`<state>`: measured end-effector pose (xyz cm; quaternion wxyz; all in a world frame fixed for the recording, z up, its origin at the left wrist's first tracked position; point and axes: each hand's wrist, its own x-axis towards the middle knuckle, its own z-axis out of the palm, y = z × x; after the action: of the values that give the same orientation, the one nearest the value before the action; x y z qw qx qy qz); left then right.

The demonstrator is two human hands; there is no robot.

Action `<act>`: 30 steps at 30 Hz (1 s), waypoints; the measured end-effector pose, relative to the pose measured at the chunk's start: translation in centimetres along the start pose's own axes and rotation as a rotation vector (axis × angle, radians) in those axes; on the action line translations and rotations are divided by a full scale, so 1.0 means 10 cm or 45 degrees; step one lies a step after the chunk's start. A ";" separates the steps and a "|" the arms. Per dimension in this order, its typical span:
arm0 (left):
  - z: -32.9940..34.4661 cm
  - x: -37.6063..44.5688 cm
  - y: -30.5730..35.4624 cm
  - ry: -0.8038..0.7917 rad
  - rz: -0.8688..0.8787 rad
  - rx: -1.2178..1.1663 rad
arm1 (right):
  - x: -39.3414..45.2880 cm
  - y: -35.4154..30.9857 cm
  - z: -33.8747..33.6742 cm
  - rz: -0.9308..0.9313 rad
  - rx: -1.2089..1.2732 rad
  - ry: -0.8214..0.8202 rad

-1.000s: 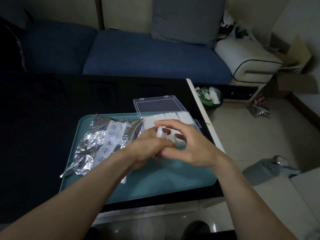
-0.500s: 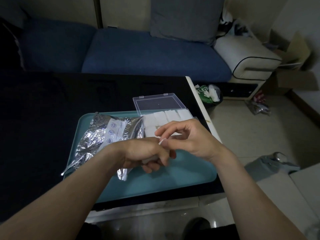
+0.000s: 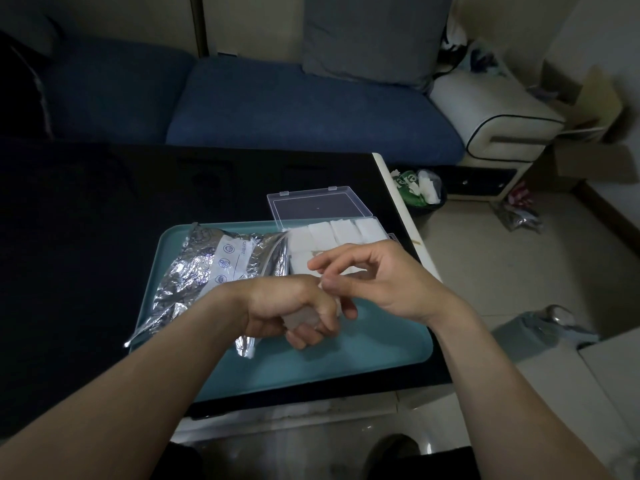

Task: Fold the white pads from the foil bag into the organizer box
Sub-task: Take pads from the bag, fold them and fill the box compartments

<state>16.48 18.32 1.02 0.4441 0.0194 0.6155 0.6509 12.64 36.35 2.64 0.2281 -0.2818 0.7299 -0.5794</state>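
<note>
left hand (image 3: pixel 291 308) curled round one soft white pad (image 3: pixel 300 319), over teal plastic tray (image 3: pixel 346 368) | right hand (image 3: pixel 384 284) pinching its edge | four folded pads visible in clear organizer box (image 3: pixel 360 230), tray's 1 o'clock | one crinkled foil bag (image 3: pixel 204 271), 10 o'clock

Teal tray (image 3: pixel 346 372), silver foil bag (image 3: pixel 194 271)

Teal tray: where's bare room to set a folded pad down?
Bare teal tray along the near edge, below both hands, and at the near right corner. Crowded: foil bag covers the left; organizer box fills the far right; left hand and right hand work mid-tray.
</note>
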 end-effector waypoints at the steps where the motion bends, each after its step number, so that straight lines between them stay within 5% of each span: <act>1: 0.01 0.01 0.00 0.006 -0.001 0.008 | 0.00 0.00 0.01 0.004 -0.008 -0.001; 13: 0.00 0.08 0.03 0.027 0.095 -0.060 | 0.03 0.00 0.01 0.080 0.113 0.280; 18: -0.06 0.09 0.00 0.003 0.084 -0.202 | 0.05 0.08 -0.04 0.082 -0.235 0.294; 23: -0.11 0.13 -0.03 0.070 0.139 -0.299 | 0.07 0.13 -0.05 0.071 -0.244 0.326; 30: -0.12 0.21 -0.08 0.221 0.221 -0.267 | 0.10 0.17 -0.21 -0.009 -0.224 0.991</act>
<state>14.94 18.54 -0.98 0.3308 -0.0303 0.5763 0.7467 10.28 37.43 1.46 -0.0926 -0.0621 0.8078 -0.5788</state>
